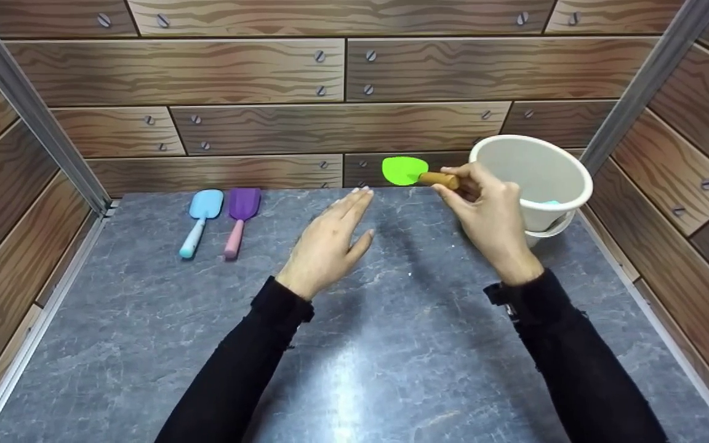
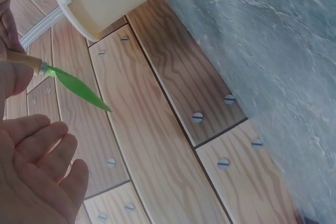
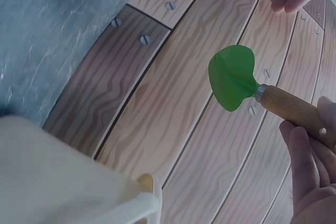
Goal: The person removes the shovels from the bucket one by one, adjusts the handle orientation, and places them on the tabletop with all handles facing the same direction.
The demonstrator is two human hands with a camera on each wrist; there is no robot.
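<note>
My right hand (image 1: 490, 212) pinches a small garden trowel by its wooden handle (image 1: 439, 179), beside the bucket. The trowel's green blade (image 1: 404, 170) points left, raised above the table; the right wrist view shows the blade (image 3: 232, 77) broad side on and a metal collar (image 3: 260, 92) at the handle. My left hand (image 1: 331, 237) is held over the table with straight fingers and nothing in it, left of the blade. In the left wrist view its palm (image 2: 37, 166) faces the trowel (image 2: 73, 85). A white bucket (image 1: 533, 178) stands at the right, with something light blue inside, mostly hidden by the rim.
At the back left of the grey table (image 1: 145, 320) lie a blue scoop (image 1: 205, 206) and a purple scoop (image 1: 244, 205) with a pink handle, side by side. Wood-patterned walls (image 1: 256, 74) close off the back and both sides, with metal posts (image 1: 631, 74) at the corners.
</note>
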